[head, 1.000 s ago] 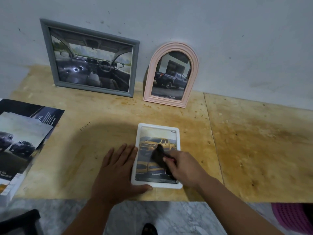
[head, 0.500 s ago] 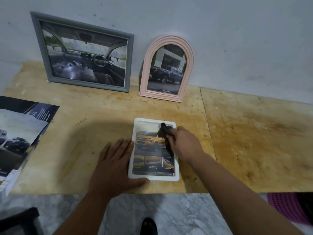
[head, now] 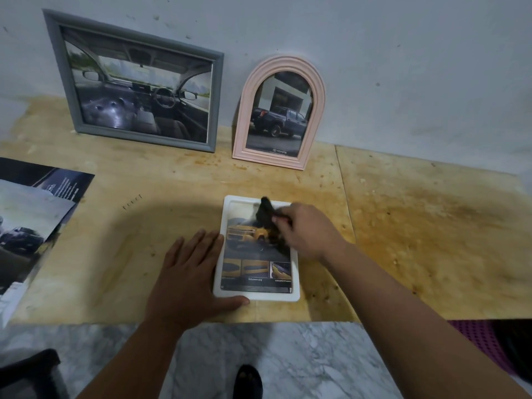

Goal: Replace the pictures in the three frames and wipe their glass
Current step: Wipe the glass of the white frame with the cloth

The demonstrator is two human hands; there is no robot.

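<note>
We've got a stained plywood tabletop (head: pixel 417 226) against a scuffed grey wall (head: pixel 403 67). Below its near edge we see a marble floor (head: pixel 302 364), a dark chair corner (head: pixel 28 372) at lower left, and something pink and meshed (head: pixel 478 338) at right.

The right hand (head: pixel 306 231) presses a crumpled black cloth (head: pixel 269 218) onto a white rectangular frame (head: pixel 256 296) near the wooden tabletop's (head: pixel 417 240) front edge; the left hand (head: pixel 187 280) braces it.

A flat frame (head: pixel 256 295) lies on the table (head: pixel 431 240), just right of the left hand (head: pixel 190 277) fingertips (head: pixel 211 236). The right hand (head: pixel 309 233) fingers (head: pixel 283 218) pinch a cloth (head: pixel 267 217) on its glass. Beyond the fingers, two frames (head: pixel 138 82) (head: pixel 280 110) lean against the wall. Papers (head: pixel 31 220) lie far left.
</note>
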